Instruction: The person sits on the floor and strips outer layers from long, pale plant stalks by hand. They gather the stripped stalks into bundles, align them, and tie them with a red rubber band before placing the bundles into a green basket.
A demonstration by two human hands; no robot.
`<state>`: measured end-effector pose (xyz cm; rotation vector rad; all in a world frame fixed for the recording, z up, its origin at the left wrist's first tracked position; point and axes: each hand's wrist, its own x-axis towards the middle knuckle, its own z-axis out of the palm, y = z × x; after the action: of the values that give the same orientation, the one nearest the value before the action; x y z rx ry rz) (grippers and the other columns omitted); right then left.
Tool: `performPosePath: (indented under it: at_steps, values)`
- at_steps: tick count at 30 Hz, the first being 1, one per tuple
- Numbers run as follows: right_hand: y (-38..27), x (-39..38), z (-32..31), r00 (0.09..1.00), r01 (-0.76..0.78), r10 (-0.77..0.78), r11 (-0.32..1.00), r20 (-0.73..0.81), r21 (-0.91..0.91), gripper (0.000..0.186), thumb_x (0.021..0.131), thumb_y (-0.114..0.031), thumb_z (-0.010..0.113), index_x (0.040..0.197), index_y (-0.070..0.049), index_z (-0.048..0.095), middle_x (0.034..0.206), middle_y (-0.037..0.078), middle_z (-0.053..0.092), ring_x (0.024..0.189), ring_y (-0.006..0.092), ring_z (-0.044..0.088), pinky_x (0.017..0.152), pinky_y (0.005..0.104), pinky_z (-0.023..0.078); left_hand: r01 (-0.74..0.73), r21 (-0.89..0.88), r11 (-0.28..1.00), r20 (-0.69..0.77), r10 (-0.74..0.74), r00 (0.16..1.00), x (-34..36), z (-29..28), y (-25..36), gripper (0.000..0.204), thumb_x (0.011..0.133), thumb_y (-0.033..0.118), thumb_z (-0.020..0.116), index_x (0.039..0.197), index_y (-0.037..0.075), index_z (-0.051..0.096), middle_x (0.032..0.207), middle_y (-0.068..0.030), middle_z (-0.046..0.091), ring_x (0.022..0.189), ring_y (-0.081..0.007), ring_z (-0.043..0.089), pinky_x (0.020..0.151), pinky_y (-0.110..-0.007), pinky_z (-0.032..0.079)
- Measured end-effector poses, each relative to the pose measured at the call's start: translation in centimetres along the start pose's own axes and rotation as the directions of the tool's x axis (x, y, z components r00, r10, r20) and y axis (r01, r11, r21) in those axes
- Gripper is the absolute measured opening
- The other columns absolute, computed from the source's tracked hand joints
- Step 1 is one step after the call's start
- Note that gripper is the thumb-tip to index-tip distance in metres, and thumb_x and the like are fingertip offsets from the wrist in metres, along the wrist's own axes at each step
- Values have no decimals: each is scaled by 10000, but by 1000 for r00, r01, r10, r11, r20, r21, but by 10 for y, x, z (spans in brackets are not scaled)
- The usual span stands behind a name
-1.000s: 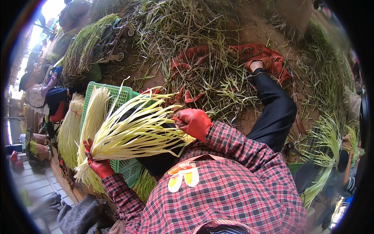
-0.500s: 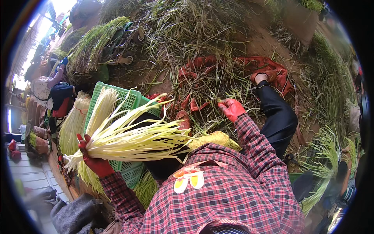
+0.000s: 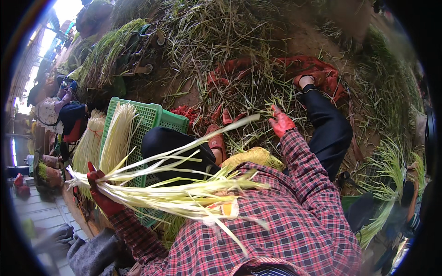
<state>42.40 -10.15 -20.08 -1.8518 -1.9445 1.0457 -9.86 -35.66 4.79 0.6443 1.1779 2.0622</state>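
My left hand (image 3: pixel 102 189), in a red glove, is closed around the white ends of a bundle of pale yellow chives (image 3: pixel 170 198). The loose leaf ends fan out to the right, across my lap and the front of my checked shirt. My right hand (image 3: pixel 281 123), gloved in red too, is raised above the grassy litter with its fingers apart and nothing visible in it. Beyond the left hand, a sheaf of pale chives (image 3: pixel 118 135) leans against a green plastic crate (image 3: pixel 155 120). A tied bundle of chives (image 3: pixel 90 140) stands just left of it.
Dry leaf litter (image 3: pixel 216 41) and a red cloth (image 3: pixel 317 69) cover the ground ahead. A wheeled cart (image 3: pixel 142 66) carries green stalks at the far left, near another person (image 3: pixel 64 110). Loose green chives (image 3: pixel 386 179) lie at the right. A yellow sack (image 3: pixel 253 158) rests between my legs.
The bundle's leaf ends have swung down and right toward my body, spreading apart. My left hand has lowered slightly. The right hand has shifted a little right, its fingers now opened.
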Motion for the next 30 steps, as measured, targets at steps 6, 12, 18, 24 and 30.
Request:
performPosePath:
  at_steps: [6, 12, 18, 24, 30]
  values:
    - [7, 8, -10, 990, -9, 4, 999, -140, -36, 556, 888, -141, 632, 1415, -112, 454, 1216, 174, 637, 1096, 327, 627, 935, 381, 495, -91, 155, 984, 79, 80, 994, 0, -60, 36, 548, 988, 298, 566, 1448, 46, 406, 986, -6, 707, 959, -86, 631, 984, -293, 469]
    - [-12, 8, -18, 995, -67, 91, 921, -46, 383, 252, 957, -104, 536, 1175, -39, 645, 883, 70, 706, 730, 125, 650, 667, 273, 534, -141, 164, 976, -78, 156, 985, 3, -67, 46, 521, 993, 298, 552, 1421, 24, 441, 1003, -37, 692, 990, -187, 645, 1023, -367, 465]
    - [-83, -20, -18, 866, 24, -422, 572, 269, 820, 236, 967, -221, 596, 1135, -89, 696, 902, 57, 717, 696, 80, 612, 658, 231, 524, -135, 129, 982, -56, 144, 988, 5, -63, 44, 535, 989, 299, 561, 1436, 37, 427, 1030, -42, 700, 1036, -205, 635, 1035, -374, 446]
    - [-182, -92, -1, 577, 753, -705, 654, 411, 65, 586, 886, -480, 644, 1341, -124, 546, 990, 196, 685, 811, 340, 686, 720, 401, 562, -105, 84, 991, -22, 108, 994, 6, -66, 43, 512, 1003, 299, 533, 1444, 62, 425, 1130, -62, 695, 1106, -192, 611, 1074, -375, 410]
    - [-198, -96, 18, 524, 787, -802, 585, 289, 198, 262, 872, -320, 658, 1030, -111, 645, 880, 91, 679, 786, 275, 678, 671, 410, 556, -167, -57, 984, -154, 157, 976, 0, -36, 34, 529, 1000, 293, 533, 1461, 71, 397, 1318, -75, 605, 1357, -226, 416, 1165, -442, 275]
